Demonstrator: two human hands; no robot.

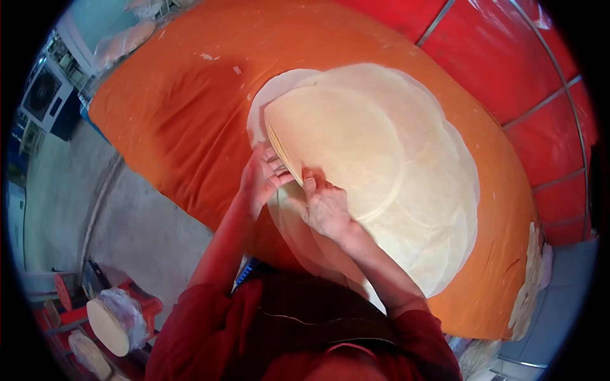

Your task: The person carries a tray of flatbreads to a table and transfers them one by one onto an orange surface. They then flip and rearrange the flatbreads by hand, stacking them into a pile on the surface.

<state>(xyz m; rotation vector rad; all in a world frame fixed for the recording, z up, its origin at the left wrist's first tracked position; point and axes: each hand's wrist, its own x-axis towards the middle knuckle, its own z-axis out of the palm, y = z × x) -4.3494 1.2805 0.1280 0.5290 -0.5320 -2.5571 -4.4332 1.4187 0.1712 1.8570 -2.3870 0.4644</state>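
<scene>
Thin, round, pale flatbread sheets [438, 184] lie overlapping in a broad layer on the orange cloth. On top of them, at the left, is a small stack of flatbreads [337, 133] folded or lifted at its near-left edge, where several layers show. My right hand [327, 206] pinches the near edge of this stack, with the fingertips partly hidden. Beside the stack's left edge, my left hand [264, 174] has its fingers apart and the fingertips close to the layers. Whether they touch the edge is hard to tell.
An orange cloth [184, 127] covers the table, wrinkled at the left. Red padded panels [502, 57] rise behind it at the right. Bagged flatbreads [111, 324] stand on a red rack at the lower left. Grey floor [140, 222] shows beyond the table's left edge.
</scene>
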